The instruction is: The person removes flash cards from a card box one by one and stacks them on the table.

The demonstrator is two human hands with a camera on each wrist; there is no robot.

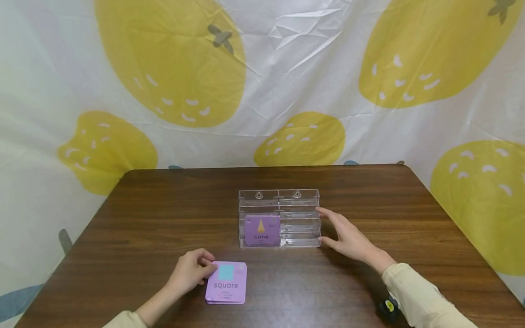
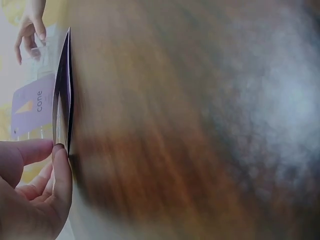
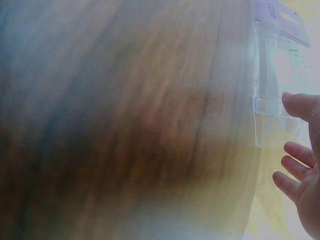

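My left hand (image 1: 190,273) pinches the left edge of a purple card reading "square" (image 1: 226,284), with a light-blue square printed on it. At least one more card lies under it, its edge showing below. The left wrist view has these cards (image 2: 62,95) edge-on, slightly parted, between thumb and finger. A clear plastic card rack (image 1: 301,230) with tiered pockets stands beyond. Its lower left pocket holds a purple "cone" card (image 1: 261,231). Beside the rack's right end is my right hand (image 1: 348,234), thumb and fingers spread and relaxed at its side, gripping nothing.
Everything stands on a dark wood-grain table (image 1: 156,214). A white cloth with yellow lemon prints (image 1: 176,59) hangs behind and around it. A small black object (image 1: 387,307) is by the right sleeve.
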